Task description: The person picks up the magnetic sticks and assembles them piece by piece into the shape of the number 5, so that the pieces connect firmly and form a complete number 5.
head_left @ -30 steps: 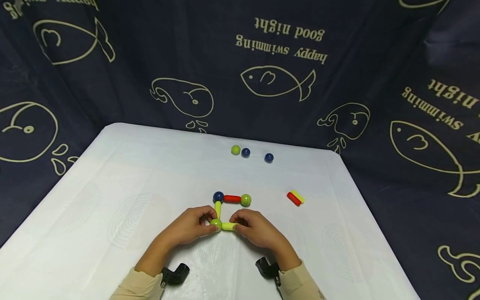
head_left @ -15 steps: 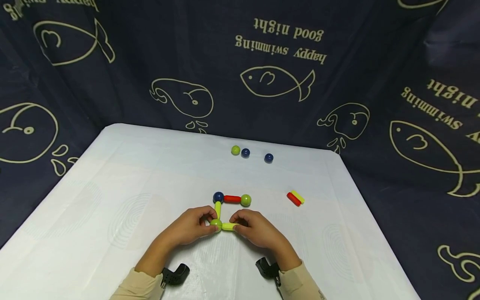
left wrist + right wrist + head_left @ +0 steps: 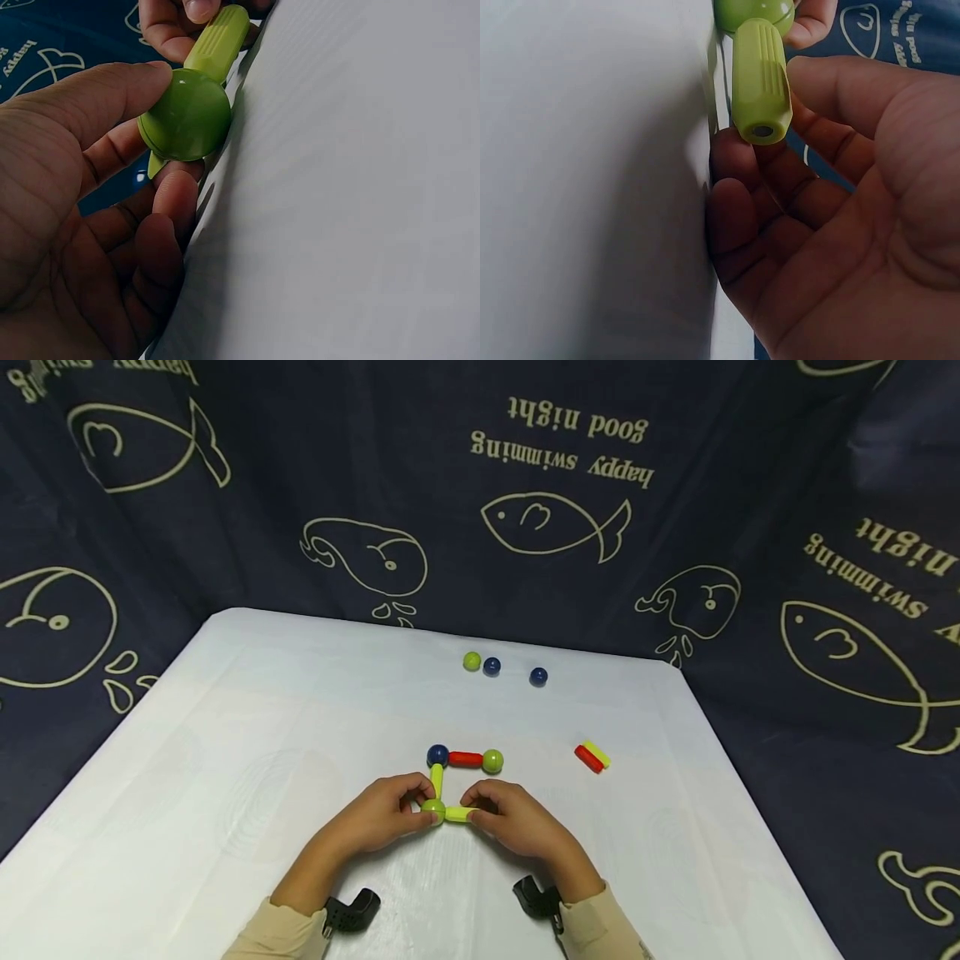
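Note:
My left hand [image 3: 386, 814] pinches a green ball [image 3: 191, 116] between thumb and fingers, low over the white table. My right hand [image 3: 517, 818] holds the ridged yellow-green magnetic stick [image 3: 759, 82], whose inner end meets that ball. A small dark disc shows in its free end. From the same ball a second yellow-green stick [image 3: 437, 781] runs away from me to a dark blue ball [image 3: 438, 756]. A red stick [image 3: 466, 760] joins the blue ball to another green ball [image 3: 492, 761] on the right. Together they form a square outline open at its right side.
Near the table's far edge lie a loose green ball [image 3: 472, 661], a blue ball [image 3: 492, 667] and another blue ball [image 3: 538, 677]. A loose red stick [image 3: 588, 758] touches a yellow stick [image 3: 597, 754] at the right. Behind the white table [image 3: 262, 693] hangs a dark printed cloth [image 3: 450, 460].

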Tool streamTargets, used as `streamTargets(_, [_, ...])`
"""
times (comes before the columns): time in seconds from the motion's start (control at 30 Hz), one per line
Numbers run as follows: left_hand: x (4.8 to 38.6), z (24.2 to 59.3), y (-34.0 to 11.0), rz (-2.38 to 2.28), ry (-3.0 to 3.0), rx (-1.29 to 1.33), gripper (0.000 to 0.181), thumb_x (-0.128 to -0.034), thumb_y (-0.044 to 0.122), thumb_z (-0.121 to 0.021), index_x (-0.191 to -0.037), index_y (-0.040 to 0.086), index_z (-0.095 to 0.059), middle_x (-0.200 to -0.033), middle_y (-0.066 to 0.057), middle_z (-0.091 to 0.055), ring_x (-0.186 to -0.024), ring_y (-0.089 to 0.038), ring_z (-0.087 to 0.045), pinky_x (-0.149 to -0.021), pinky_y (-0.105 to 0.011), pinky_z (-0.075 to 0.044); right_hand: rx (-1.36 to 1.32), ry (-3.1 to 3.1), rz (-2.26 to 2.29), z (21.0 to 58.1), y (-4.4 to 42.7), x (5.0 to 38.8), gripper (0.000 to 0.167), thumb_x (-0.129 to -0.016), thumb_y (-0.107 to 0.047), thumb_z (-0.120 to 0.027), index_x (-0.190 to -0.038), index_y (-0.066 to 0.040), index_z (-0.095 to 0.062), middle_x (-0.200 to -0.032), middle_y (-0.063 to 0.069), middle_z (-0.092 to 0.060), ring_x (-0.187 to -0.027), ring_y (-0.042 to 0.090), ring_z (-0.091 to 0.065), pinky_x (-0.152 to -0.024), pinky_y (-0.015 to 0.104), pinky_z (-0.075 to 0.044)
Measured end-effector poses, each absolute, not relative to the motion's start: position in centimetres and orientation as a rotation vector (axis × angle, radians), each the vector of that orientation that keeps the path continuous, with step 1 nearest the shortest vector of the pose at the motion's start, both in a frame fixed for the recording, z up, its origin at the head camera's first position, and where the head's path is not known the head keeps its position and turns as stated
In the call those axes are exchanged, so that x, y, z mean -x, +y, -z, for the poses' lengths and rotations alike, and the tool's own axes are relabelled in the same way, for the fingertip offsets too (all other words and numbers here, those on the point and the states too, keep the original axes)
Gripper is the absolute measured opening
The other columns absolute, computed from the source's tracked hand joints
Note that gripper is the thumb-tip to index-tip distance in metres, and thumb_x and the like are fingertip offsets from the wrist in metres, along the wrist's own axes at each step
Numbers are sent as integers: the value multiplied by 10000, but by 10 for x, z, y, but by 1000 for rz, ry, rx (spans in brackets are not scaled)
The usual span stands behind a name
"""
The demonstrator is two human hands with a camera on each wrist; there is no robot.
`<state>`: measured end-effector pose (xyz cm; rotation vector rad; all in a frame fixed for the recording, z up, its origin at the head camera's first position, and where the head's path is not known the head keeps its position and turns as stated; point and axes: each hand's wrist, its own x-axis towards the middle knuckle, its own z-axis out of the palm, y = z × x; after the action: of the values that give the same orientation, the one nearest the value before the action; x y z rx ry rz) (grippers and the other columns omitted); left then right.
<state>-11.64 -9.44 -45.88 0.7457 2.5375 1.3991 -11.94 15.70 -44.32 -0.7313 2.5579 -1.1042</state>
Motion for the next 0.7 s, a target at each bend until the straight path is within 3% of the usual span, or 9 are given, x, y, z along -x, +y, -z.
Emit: streamTargets(0.7, [116, 457, -93, -1384, 2543, -713, 175, -871, 249, -773, -973, 188, -644, -826, 90, -592, -710, -87, -524, -657, -273, -445, 695, 2515, 1168, 442, 160, 120, 102, -968, -142, -634, -1051, -174, -683, -941, -116, -635, -846, 102, -573, -793, 296, -473])
